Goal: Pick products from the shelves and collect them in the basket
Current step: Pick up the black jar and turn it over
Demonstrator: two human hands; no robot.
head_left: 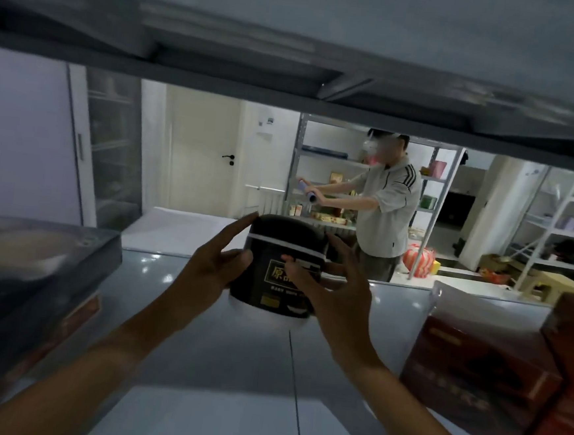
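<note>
Head view into a grey metal shelf [219,366], framed above by the underside of the next shelf board [292,46]. At centre, a black round tub [277,251] with a domed lid, a thin white band below the lid and a gold-framed label of Chinese characters sits towards the back of the shelf; whether its base rests on the surface or is raised slightly cannot be told. Both hands grip it from opposite sides: the left hand [211,263] curls its fingers round the tub's left wall, thumb on the front; the right hand [333,289] wraps the right wall, thumb pressed on the label. On the shelf's left end lies a dark flat box [33,286], blurred, apparently stacked on another. On the right end stand a dark red carton [479,369] and, just beside it at the frame edge, a brighter red box [568,376]. Through the open back of the shelf, a second person [387,208] in a grey short-sleeved shirt stands at a far rack [323,172] holding small items; a white door [201,155] lies to the left, further white racks [560,221] to the right.
</note>
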